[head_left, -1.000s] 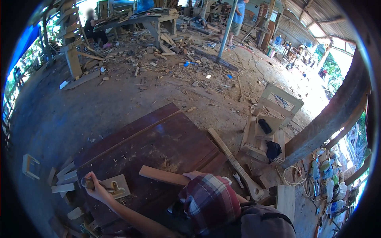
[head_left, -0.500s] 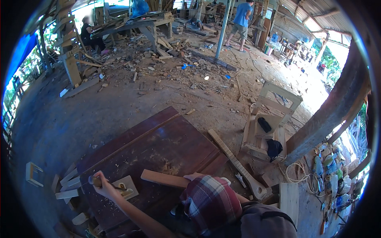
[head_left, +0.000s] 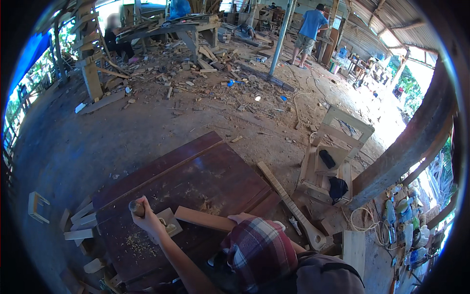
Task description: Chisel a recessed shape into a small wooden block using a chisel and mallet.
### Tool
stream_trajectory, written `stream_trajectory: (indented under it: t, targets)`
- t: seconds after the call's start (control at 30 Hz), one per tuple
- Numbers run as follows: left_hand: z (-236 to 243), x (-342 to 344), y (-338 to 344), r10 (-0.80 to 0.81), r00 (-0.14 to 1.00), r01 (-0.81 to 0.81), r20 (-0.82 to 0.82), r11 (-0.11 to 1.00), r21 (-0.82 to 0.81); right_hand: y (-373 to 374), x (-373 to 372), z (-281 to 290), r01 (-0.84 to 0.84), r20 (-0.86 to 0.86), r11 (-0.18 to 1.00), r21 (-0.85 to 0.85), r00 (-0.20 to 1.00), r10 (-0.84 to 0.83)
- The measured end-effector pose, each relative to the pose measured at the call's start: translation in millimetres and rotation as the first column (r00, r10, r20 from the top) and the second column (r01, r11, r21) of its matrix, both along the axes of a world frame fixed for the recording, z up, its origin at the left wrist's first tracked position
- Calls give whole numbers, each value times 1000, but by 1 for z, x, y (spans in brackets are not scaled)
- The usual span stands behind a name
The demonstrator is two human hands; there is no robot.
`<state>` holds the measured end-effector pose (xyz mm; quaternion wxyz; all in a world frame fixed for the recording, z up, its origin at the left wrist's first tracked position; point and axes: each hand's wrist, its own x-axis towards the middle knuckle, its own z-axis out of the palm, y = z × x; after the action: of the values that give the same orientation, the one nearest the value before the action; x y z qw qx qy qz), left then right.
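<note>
L hand (head_left: 148, 221) fisted round a knob-ended tool (head_left: 137, 208), over the table's (head_left: 200, 171) near-L part; tool's lower end hidden. Pale block (head_left: 172, 219) w/ carved recess lies on table just R of that hand, well in from L edge. R hand (head_left: 240, 217) is on bar's (head_left: 202, 219) R end; can't tell if gripping or just resting. Bar's L end v. close to block. Shavings (head_left: 138, 244) nr table's L edge; long neck (head_left: 291, 205) just off R edge.
</note>
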<state>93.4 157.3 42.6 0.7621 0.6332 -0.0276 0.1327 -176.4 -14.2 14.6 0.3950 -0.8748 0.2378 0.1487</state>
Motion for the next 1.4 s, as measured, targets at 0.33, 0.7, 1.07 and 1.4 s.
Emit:
stream_trajectory:
  t: [0.33, 0.7, 1.07, 1.4]
  targets:
    - [2, -47, -36, -159, 971, 119, -178, 968, -220, -8, -15, 23, 51, -60, 996, -72, 997, -56]
    - [14, -6, 29, -21, 995, -2, -93, 969, -246, -13, -19, 17, 100, -82, 991, -92, 991, -108]
    - [19, -10, 27, -10, 1000, 8, -22, 996, -88, -15, -8, -1, 71, -120, 997, -31, 990, -74]
    - [11, -11, 9, 10, 995, -14, 97, 999, 45, -9, -8, 1, 57, -113, 998, -15, 992, -58]
